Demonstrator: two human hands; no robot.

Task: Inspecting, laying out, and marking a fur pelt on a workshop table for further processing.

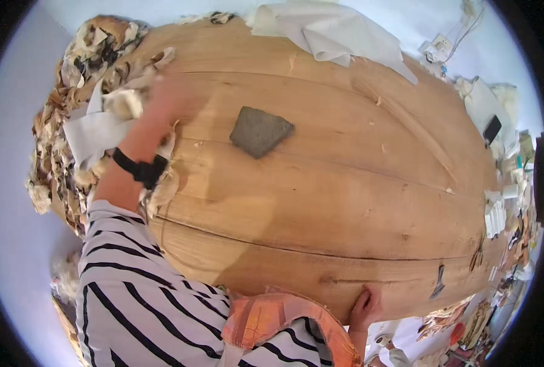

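My left hand (pixel 177 98) is stretched out over the far left of the wooden table, beside a heap of fur and hide scraps (pixel 91 52). Motion smears its fingers, so I cannot make out whether they hold anything. A black watch (pixel 140 169) is on that wrist. White sheet pieces (pixel 97 137) and pale fur scraps lie just left of the forearm. Down at the table's near edge rests my right hand (pixel 366 307), its fingers curled closed; what is inside them, if anything, is hidden. A flat grey stone slab (pixel 261 131) lies between the hands, toward the far side.
A crumpled white sheet (pixel 327 30) drapes over the far edge of the table (pixel 321 202). Near the right end lie a dark-bladed tool (pixel 438 282) and scissors (pixel 477 257). Beyond are a black phone (pixel 492 129), white packs (pixel 495 219) and clutter.
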